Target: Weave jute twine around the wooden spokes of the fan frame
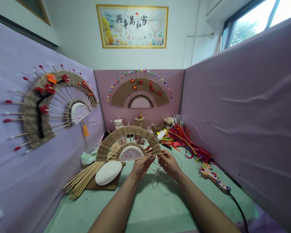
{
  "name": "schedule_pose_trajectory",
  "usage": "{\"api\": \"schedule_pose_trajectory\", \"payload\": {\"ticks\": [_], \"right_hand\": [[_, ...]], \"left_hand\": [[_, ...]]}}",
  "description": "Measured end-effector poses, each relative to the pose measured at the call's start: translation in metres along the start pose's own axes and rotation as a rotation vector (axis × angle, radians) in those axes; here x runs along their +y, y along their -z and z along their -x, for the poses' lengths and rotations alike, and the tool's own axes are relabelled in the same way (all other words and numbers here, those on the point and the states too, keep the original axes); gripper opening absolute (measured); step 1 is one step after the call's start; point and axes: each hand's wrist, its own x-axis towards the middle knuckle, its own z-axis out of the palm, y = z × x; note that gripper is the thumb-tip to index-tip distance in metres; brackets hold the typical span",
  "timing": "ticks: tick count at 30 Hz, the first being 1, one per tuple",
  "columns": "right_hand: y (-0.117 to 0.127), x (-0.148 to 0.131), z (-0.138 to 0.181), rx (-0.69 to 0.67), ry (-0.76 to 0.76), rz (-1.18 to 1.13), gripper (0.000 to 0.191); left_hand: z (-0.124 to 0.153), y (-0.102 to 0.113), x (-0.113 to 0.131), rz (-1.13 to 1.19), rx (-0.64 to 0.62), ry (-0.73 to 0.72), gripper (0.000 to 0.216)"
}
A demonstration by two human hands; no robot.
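Note:
A half-round fan of woven twine and thin sticks (128, 131) is held up over the table, its flat side down. At its base sits a pale half-disc (131, 153) with small pinkish marks. My left hand (143, 165) pinches the fan's lower edge, right of the half-disc. Close beside it, my right hand (167, 163) grips the fan's right end with fingers closed. Loose twine (160, 174) hangs below my hands and loops onto the table.
Bamboo sticks (83, 181) and a white oval (108, 173) lie on brown board (104, 184) at left. Red pipe cleaners (189, 142) and a corded glue gun (214, 178) lie right. Finished fans hang on the left panel (38, 110) and back panel (121, 94). A twine spool (139, 122) stands behind.

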Motion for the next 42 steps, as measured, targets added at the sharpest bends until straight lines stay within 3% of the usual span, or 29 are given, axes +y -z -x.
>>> {"api": "schedule_pose_trajectory", "payload": {"ticks": [10,18,23,29,34,38,42], "right_hand": [[0.005,0.003,-0.005,-0.005,-0.037,0.022,0.028],[0.007,0.003,-0.006,0.03,-0.053,0.055,0.035],[0.006,0.002,-0.003,0.045,-0.054,0.171,0.035],[0.005,0.001,0.0,-0.035,-0.05,0.282,0.033],[0.006,-0.004,0.003,-0.126,-0.085,0.305,0.033],[0.007,-0.003,0.005,-0.196,-0.116,0.35,0.037],[0.011,-0.003,0.002,-0.174,-0.107,0.461,0.039]], "left_hand": [[-0.002,0.002,-0.007,-0.059,0.045,0.02,0.033],[-0.003,0.0,-0.006,0.038,0.05,0.062,0.034],[-0.005,0.004,0.002,0.109,0.079,0.065,0.021],[-0.007,0.006,0.003,0.178,0.125,0.096,0.015],[-0.008,0.005,0.001,0.194,0.259,0.146,0.015],[-0.007,0.006,0.002,0.171,0.194,0.205,0.021],[-0.004,0.007,0.004,0.123,0.1,0.253,0.02]]}}
